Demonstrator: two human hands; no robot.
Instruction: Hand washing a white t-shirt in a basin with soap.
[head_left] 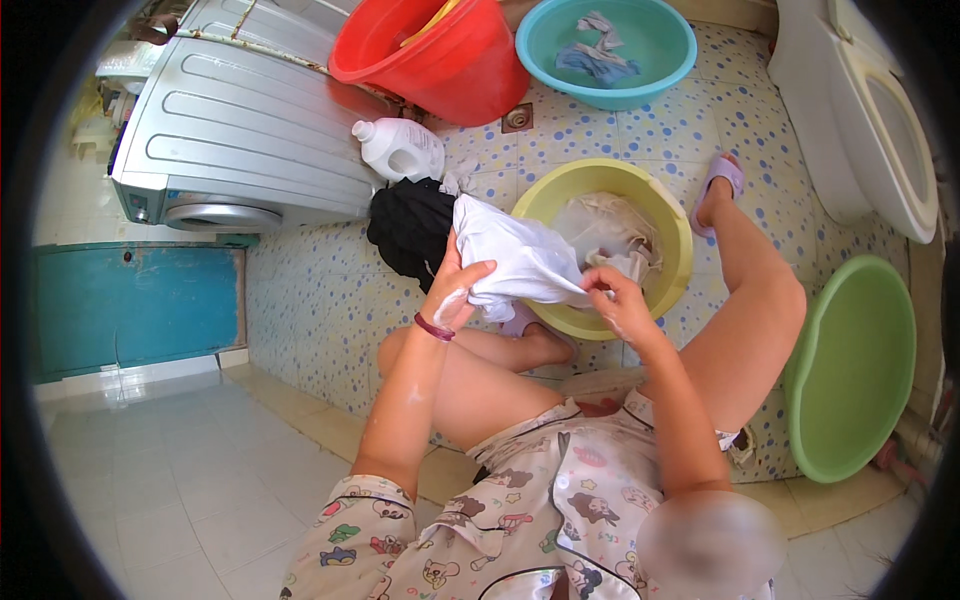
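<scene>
A wet white cloth garment [520, 250] is stretched between my two hands, over the left rim of a yellow basin [672, 215]. My left hand [455, 285] supports its left side, thumb on top and the other fingers hidden behind the fabric. At the garment's right end, my right hand [618, 302] pinches an edge between thumb and fingers above the basin's near side. Inside the basin, pale wet laundry [610, 235] lies in cloudy water. Suds cling to my left wrist, beside a dark red band. Just beyond my left hand, black clothing [408, 232] is heaped on the floor.
A white detergent bottle [402, 150] stands by the silver washing machine [250, 110]. Farther off are a red tub [440, 70] and a blue basin [620, 92] with cloth in water. A green basin [850, 370] leans at right, below the white toilet [850, 110]. A floor drain [517, 118] shows.
</scene>
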